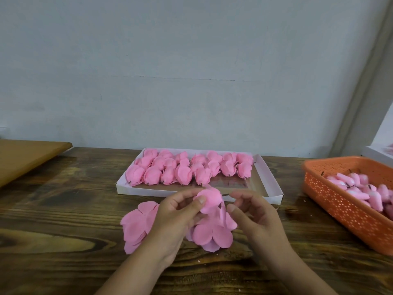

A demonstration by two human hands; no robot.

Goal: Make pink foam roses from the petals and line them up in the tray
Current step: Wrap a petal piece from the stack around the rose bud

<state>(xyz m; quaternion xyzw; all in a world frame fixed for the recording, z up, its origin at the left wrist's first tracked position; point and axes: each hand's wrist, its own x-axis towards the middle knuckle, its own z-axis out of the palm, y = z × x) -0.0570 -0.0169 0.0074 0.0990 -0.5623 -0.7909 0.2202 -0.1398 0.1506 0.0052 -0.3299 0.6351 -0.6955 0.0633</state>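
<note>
The wooden bench [63,209] carried a white tray [270,184] lined with finished roses [182,169]. Loose petals [136,226] lay nearer. The left hand [174,213] pinched a rosebud [209,200]; the right hand [255,211] pinched its stem [225,195].

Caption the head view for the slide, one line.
Both hands shape a pink foam rose over loose petals, before a half-filled white tray.

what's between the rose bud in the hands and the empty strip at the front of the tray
Nothing visible. The rose bud is held in the left hand, just in front of the tray's low front wall. The bare strip behind that wall, in front of the finished roses, is open.
</note>
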